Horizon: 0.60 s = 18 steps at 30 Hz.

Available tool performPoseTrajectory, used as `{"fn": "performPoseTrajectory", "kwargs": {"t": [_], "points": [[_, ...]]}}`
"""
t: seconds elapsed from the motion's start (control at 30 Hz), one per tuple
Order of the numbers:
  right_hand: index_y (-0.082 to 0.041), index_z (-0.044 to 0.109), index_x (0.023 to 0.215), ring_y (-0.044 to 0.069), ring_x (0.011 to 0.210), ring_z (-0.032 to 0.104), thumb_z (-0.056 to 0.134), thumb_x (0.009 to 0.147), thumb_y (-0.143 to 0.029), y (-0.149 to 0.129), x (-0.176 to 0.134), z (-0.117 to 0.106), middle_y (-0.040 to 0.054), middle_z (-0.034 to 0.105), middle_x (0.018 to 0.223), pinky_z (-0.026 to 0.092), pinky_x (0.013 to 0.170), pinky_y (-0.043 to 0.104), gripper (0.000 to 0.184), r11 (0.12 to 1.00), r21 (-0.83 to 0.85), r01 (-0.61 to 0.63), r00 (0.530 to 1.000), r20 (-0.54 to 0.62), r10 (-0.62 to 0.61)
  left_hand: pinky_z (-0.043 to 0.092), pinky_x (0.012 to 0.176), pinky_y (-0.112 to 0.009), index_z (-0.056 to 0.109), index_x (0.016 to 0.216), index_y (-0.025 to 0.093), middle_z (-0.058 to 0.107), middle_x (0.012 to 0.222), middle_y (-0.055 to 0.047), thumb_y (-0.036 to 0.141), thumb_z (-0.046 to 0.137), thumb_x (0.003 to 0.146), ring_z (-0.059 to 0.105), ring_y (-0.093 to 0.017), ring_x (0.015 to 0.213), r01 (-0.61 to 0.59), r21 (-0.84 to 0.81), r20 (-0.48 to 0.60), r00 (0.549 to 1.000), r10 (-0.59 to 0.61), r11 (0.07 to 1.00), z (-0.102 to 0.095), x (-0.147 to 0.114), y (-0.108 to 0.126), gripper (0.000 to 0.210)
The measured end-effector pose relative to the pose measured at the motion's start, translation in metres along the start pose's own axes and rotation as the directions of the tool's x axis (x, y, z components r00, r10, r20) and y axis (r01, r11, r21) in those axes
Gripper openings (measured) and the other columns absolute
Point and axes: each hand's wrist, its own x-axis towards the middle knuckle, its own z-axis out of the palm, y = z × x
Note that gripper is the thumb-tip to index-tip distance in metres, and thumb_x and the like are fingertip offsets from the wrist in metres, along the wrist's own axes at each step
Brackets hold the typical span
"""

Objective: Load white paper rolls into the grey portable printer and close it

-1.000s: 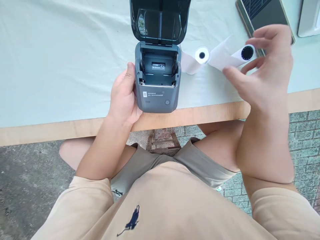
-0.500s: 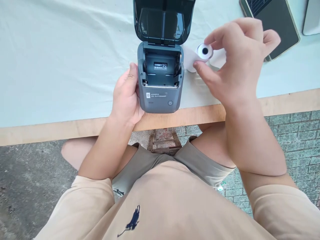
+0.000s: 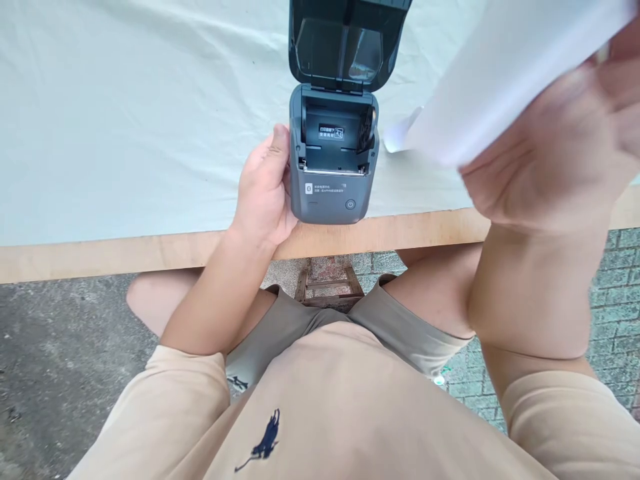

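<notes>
My left hand [image 3: 265, 187] grips the left side of a dark grey label printer [image 3: 334, 193], its thumb along the edge. The printer's lid [image 3: 347, 47] is swung open, and the paper bay [image 3: 333, 147] inside holds no roll. My right hand [image 3: 555, 147], raised close to the camera at the right, is blurred by motion. It holds white roll paper, and a wide strip [image 3: 505, 87] of it slants down to the left. The strip's curled end [image 3: 400, 133] hangs just right of the printer. The roll itself is hidden or beyond the frame's edge.
A pale cloth [image 3: 125, 120] covers the table, with a bare wooden front edge [image 3: 100, 260] near my knees. Below the table a wooden stool or frame [image 3: 327, 287] shows between my legs.
My right hand has lifted the paper roll up and to the right, and its strip now stretches out below. The printer appears slightly further right in view, still in my left hand.
</notes>
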Motion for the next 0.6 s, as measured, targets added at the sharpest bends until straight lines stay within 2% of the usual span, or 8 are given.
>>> {"fn": "performPoseTrajectory", "kwargs": {"t": [0.07, 0.13, 0.17, 0.23, 0.3, 0.37, 0.5, 0.6], "points": [[-0.035, 0.043, 0.130, 0.022, 0.110, 0.060, 0.042, 0.094, -0.040, -0.003, -0.003, 0.008, 0.0030, 0.059, 0.118, 0.055, 0.082, 0.039, 0.036, 0.951, 0.305, 0.055, 0.995, 0.065, -0.079, 0.057, 0.084, -0.033, 0.071, 0.093, 0.023, 0.072, 0.093, -0.002, 0.043, 0.042, 0.099, 0.070, -0.019, 0.094, -0.012, 0.002, 0.024, 1.000, 0.012, 1.000, 0.000, -0.001, 0.000, 0.035], [-0.031, 0.043, 0.125, 0.017, 0.092, 0.065, 0.054, 0.089, -0.026, -0.003, -0.002, 0.015, 0.0011, 0.062, 0.109, 0.055, 0.071, 0.033, 0.038, 0.914, 0.403, 0.046, 0.974, 0.186, -0.131, 0.057, 0.084, -0.033, 0.071, 0.093, 0.021, 0.072, 0.091, -0.003, 0.041, 0.043, 0.099, 0.070, -0.019, 0.093, -0.029, -0.003, 0.038, 0.999, 0.029, 1.000, 0.001, -0.002, 0.000, 0.034], [-0.029, 0.042, 0.124, 0.015, 0.088, 0.064, 0.053, 0.089, -0.025, -0.003, -0.001, 0.017, 0.0007, 0.062, 0.105, 0.054, 0.068, 0.031, 0.037, 0.938, 0.343, 0.043, 0.970, 0.211, -0.122, 0.057, 0.084, -0.033, 0.070, 0.092, 0.021, 0.071, 0.089, -0.003, 0.041, 0.045, 0.098, 0.070, -0.020, 0.094, -0.032, -0.007, 0.036, 0.999, 0.032, 0.999, 0.001, -0.002, 0.000, 0.033], [-0.028, 0.040, 0.121, 0.014, 0.084, 0.062, 0.051, 0.090, -0.026, -0.004, 0.005, 0.021, 0.0004, 0.062, 0.102, 0.050, 0.068, 0.030, 0.034, 0.992, 0.101, 0.073, 0.984, 0.155, -0.088, 0.056, 0.084, -0.032, 0.070, 0.089, 0.021, 0.071, 0.087, -0.002, 0.043, 0.049, 0.097, 0.068, -0.021, 0.100, -0.027, -0.010, 0.021, 0.999, 0.027, 1.000, 0.002, -0.003, 0.000, 0.031], [-0.029, 0.040, 0.118, 0.014, 0.083, 0.061, 0.052, 0.088, -0.028, -0.007, 0.012, 0.023, 0.0003, 0.063, 0.106, 0.047, 0.069, 0.030, 0.032, 0.984, -0.151, 0.091, 0.995, 0.062, -0.082, 0.055, 0.086, -0.032, 0.069, 0.090, 0.022, 0.071, 0.087, -0.003, 0.043, 0.050, 0.096, 0.066, -0.022, 0.105, -0.021, -0.013, 0.025, 0.999, 0.022, 1.000, 0.004, -0.003, 0.000, 0.029], [-0.031, 0.040, 0.116, 0.016, 0.085, 0.060, 0.051, 0.086, -0.029, -0.012, 0.020, 0.024, 0.0005, 0.063, 0.112, 0.044, 0.069, 0.032, 0.031, 0.939, -0.336, 0.070, 0.997, 0.055, -0.055, 0.054, 0.089, -0.033, 0.069, 0.092, 0.022, 0.072, 0.088, -0.003, 0.041, 0.049, 0.097, 0.064, -0.022, 0.107, -0.032, -0.020, 0.033, 0.999, 0.032, 0.999, 0.004, -0.004, 0.000, 0.028], [-0.031, 0.038, 0.117, 0.022, 0.091, 0.061, 0.042, 0.087, -0.026, -0.024, 0.034, 0.028, 0.0015, 0.064, 0.117, 0.039, 0.072, 0.037, 0.031, 0.841, -0.541, 0.024, 0.984, 0.160, 0.074, 0.053, 0.087, -0.030, 0.070, 0.094, 0.023, 0.072, 0.091, -0.003, 0.040, 0.049, 0.097, 0.064, -0.020, 0.097, -0.033, -0.035, 0.037, 0.999, 0.034, 0.999, 0.004, -0.005, 0.000, 0.028], [-0.029, 0.038, 0.117, 0.023, 0.097, 0.060, 0.041, 0.086, -0.022, -0.026, 0.041, 0.032, 0.0022, 0.061, 0.124, 0.039, 0.082, 0.040, 0.031, 0.805, -0.593, 0.031, 0.983, 0.162, 0.081, 0.054, 0.083, -0.030, 0.070, 0.094, 0.023, 0.072, 0.091, -0.002, 0.041, 0.051, 0.096, 0.065, -0.019, 0.091, -0.020, -0.039, 0.036, 0.999, 0.021, 0.999, 0.004, -0.006, 0.000, 0.027]]}}
